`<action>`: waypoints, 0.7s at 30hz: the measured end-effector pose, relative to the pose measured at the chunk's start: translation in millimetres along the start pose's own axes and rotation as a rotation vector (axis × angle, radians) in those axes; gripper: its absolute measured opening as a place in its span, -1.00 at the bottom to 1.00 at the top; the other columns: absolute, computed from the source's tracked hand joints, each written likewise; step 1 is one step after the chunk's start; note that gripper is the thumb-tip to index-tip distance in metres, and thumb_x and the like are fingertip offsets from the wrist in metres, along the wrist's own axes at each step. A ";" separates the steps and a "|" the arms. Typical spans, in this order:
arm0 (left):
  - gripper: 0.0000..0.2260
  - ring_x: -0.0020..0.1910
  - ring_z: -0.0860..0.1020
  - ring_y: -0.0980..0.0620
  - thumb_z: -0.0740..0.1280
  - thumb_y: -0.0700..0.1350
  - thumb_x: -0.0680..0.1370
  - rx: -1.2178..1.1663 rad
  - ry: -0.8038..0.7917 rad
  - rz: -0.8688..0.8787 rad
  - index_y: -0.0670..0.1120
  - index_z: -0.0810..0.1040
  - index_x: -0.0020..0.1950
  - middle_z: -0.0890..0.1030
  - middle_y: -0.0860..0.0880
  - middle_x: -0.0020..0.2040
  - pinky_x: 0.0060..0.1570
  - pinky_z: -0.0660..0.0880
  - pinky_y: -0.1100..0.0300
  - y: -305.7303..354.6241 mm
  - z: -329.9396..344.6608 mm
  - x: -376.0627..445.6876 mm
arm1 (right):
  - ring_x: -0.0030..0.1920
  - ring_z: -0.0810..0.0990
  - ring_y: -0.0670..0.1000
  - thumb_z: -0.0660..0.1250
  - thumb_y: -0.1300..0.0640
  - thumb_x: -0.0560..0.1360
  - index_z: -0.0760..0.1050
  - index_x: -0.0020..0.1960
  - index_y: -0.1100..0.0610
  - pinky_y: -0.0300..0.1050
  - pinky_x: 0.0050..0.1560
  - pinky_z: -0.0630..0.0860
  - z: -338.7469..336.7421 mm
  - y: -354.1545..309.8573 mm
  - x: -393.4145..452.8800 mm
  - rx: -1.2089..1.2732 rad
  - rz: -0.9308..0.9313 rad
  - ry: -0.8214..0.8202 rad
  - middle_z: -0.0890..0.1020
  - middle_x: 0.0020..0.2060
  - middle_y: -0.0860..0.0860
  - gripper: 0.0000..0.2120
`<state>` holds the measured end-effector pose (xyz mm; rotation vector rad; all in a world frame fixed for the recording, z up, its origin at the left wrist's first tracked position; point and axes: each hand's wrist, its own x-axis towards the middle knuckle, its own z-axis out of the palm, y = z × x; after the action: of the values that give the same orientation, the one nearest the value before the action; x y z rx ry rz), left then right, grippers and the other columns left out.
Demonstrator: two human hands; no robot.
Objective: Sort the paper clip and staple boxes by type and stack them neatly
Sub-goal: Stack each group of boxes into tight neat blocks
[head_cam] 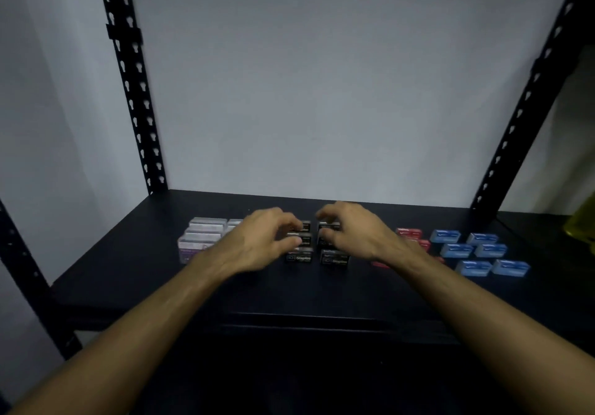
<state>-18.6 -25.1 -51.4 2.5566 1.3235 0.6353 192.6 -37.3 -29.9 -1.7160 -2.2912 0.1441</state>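
On the shelf (128, 279), the left hand (257, 240) and right hand (351, 234) curl their fingers around the black staple boxes (301, 257) in the middle, and a bump could knock these little rows crooked.

The only word that can be read is "Staples", printed in pale letters on the near face of two small black cardboard boxes at the middle of the dark shelf. One is the near-left black box (299, 257), the other the near-right black box (335, 260) just beside it. On each, a small boxed mark stands left of the word; it looks like a number, but it is too blurred to tell. A finer line under the word is unreadable.

The grey-and-purple boxes (193, 248) at the left, the red boxes (409, 232) right of centre and the blue boxes (457, 249) at the far right carry pale printing, all too blurred to read.
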 end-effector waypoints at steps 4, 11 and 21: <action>-0.71 0.16 0.52 0.01 0.30 0.08 0.58 0.160 -0.099 -0.009 0.06 0.51 0.29 0.50 0.02 0.17 0.18 0.46 0.05 16.1 31.2 4.5 | 0.13 0.59 0.02 0.32 0.03 0.56 0.55 0.24 0.01 0.01 0.13 0.54 9.8 20.2 -19.7 -0.053 0.024 -0.052 0.60 0.17 -0.02 -0.74; -0.75 0.16 0.55 -0.10 0.30 0.01 0.58 0.257 -0.086 -0.065 0.08 0.50 0.26 0.51 -0.01 0.20 0.16 0.48 -0.01 14.6 46.7 13.5 | 0.01 0.62 0.00 0.33 0.12 0.55 0.58 0.13 0.04 -0.01 0.07 0.58 32.4 34.3 -22.4 0.000 0.003 -0.064 0.65 0.02 -0.03 -0.83; -0.78 0.14 0.58 -0.01 0.34 -0.05 0.58 0.156 -0.076 -0.076 0.02 0.58 0.21 0.63 0.01 0.16 0.16 0.50 0.04 9.7 51.1 17.8 | 0.07 0.63 -0.01 0.30 0.17 0.58 0.58 0.20 0.07 -0.15 0.09 0.53 39.3 39.2 -20.2 0.065 -0.018 -0.041 0.67 0.09 -0.01 -0.78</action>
<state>20.8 -15.0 -88.3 2.6068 1.4899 0.4317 223.2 -41.8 -80.2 -1.6743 -2.3042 0.2501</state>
